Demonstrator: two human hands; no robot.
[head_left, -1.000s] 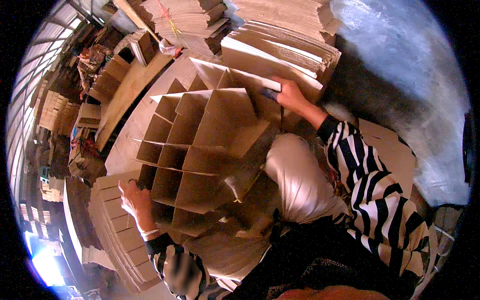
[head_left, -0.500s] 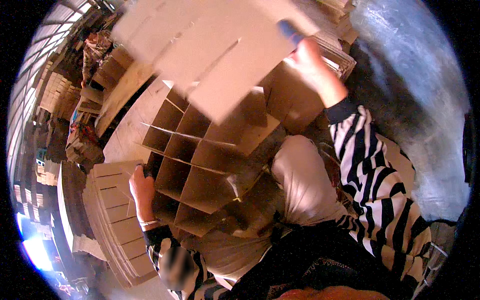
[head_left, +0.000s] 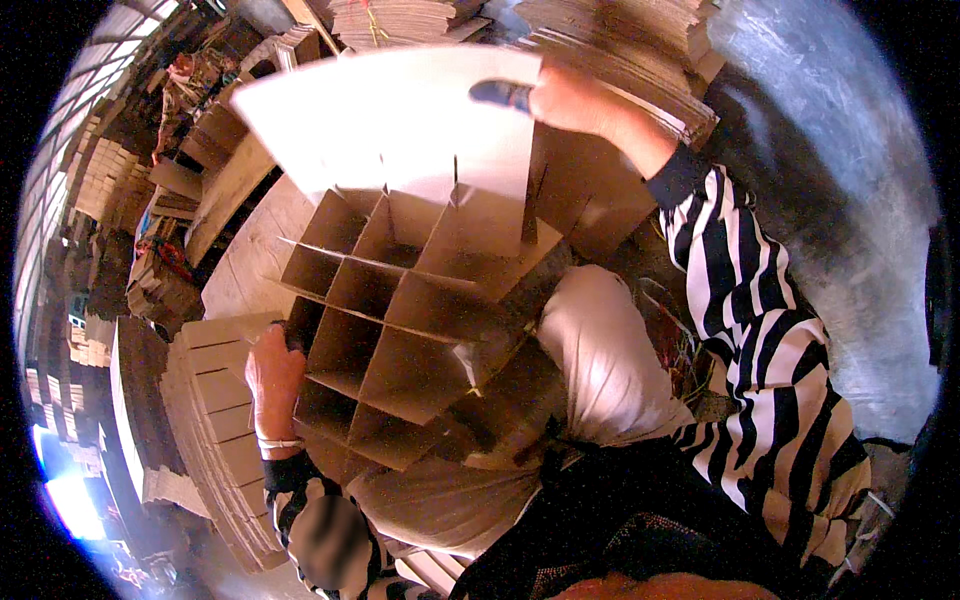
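Note:
A brown cardboard divider grid (head_left: 400,340) of crossed, interlocking strips stands in front of my legs, its cells facing up. In my right hand (head_left: 565,98) is a slotted cardboard sheet (head_left: 420,110), pinched at its upper right corner with a dark cover on the thumb. That sheet stands upright at the grid's far side, its lower slots meeting the ends of the crossing strips. My left hand (head_left: 273,375) grips the grid's left side, also with a dark cover on a digit; its other fingertips are partly hidden.
Beside my left hand lies a stack of slotted cardboard sheets (head_left: 215,400). More cardboard stacks (head_left: 630,50) stand at the far side. A wooden board (head_left: 232,195) leans at the far left, near another person (head_left: 185,90). Grey floor (head_left: 830,180) runs along the right.
My right hand has brought the sheet from a flat, blurred position above the grid to upright at its far side. The left hand has shifted slightly left, staying at the grid.

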